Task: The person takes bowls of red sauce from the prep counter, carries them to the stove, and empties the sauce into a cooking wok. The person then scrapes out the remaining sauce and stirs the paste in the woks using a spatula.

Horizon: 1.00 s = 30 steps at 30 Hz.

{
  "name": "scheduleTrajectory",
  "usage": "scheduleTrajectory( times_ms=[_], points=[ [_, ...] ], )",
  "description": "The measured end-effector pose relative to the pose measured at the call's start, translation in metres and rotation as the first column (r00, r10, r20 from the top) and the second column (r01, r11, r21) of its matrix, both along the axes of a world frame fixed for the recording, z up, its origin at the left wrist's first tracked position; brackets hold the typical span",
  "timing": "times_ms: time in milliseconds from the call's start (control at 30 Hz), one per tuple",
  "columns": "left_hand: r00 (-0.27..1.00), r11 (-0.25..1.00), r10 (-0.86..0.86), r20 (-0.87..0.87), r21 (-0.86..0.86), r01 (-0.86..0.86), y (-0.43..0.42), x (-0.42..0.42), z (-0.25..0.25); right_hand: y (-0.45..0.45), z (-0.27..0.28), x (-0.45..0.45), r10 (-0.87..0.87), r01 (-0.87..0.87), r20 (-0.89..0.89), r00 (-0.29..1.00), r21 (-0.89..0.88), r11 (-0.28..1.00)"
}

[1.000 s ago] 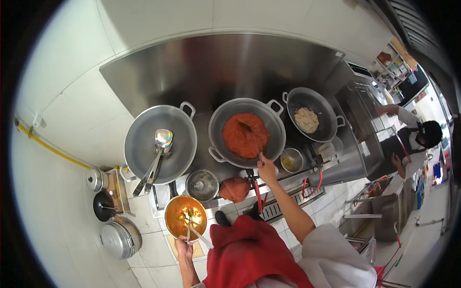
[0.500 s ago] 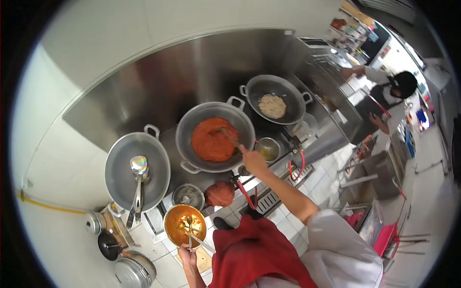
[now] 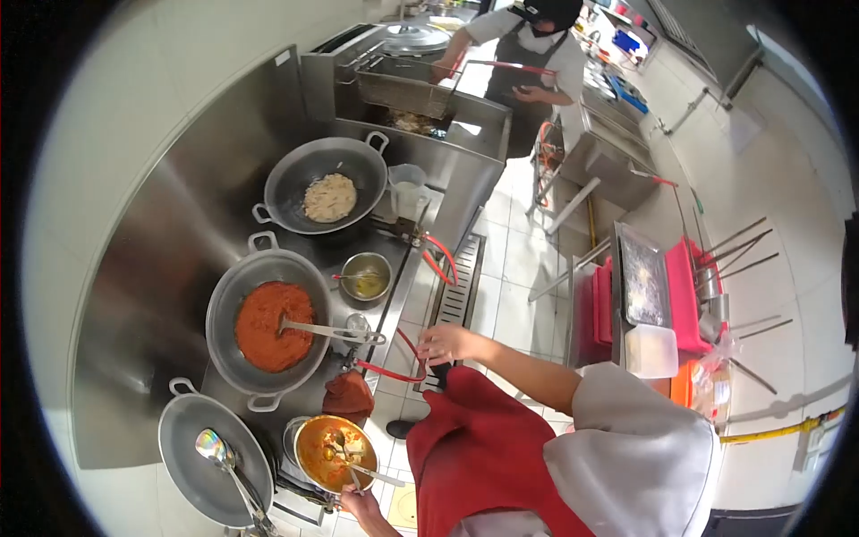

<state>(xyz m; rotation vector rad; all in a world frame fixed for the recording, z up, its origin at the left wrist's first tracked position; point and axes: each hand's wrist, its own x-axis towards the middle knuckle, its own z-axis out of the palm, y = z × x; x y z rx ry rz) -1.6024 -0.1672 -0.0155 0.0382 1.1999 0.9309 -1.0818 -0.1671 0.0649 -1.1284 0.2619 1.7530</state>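
My left hand [image 3: 360,503] grips the rim of a metal bowl [image 3: 309,447] at the bottom, which is smeared with orange sauce and has spoons in it. My right hand [image 3: 445,345] is off the stove's front edge, near a red hose, its fingers partly curled with nothing seen in them. To its left, a long-handled ladle [image 3: 344,334] rests in a wok [image 3: 219,313] of thick red sauce [image 3: 273,327], its handle over the rim. A wok [image 3: 291,183] with pale shredded food [image 3: 330,198] sits further back. A small bowl [image 3: 366,277] holds yellowish liquid.
An empty wok [image 3: 179,465] with spatulas [image 3: 234,474] is at lower left. A co-worker [image 3: 528,80] in a dark apron stands by a fryer with a basket [image 3: 407,94]. Red hoses [image 3: 394,371] hang along the stove front. At right are a tray [image 3: 642,273] and pink containers [image 3: 687,291].
The view has swung to the right. My right hand has let go of the ladle, which now lies in the red sauce, and moved away from the wok. My left hand still holds the bowl.
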Motion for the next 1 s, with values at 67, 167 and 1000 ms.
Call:
scheduleTrajectory(
  times_ms=[67,167,1000],
  points=[
    [0.999,1.000,-0.019,0.031,0.012,0.019,-0.012,0.018,0.025,-0.004,-0.037,0.023,-0.168,0.154,-0.065,0.984,-0.182,0.971],
    [0.998,0.998,0.007,-0.063,0.061,-0.003,-0.021,0.037,0.021,0.045,-0.154,0.066,-0.103,0.113,0.191,0.976,-0.043,0.993],
    [1.000,1.000,0.010,-0.007,0.028,-0.010,0.041,0.433,-0.091,0.245,-0.170,0.233,-0.308,0.249,0.414,0.857,0.191,0.949]
  ],
)
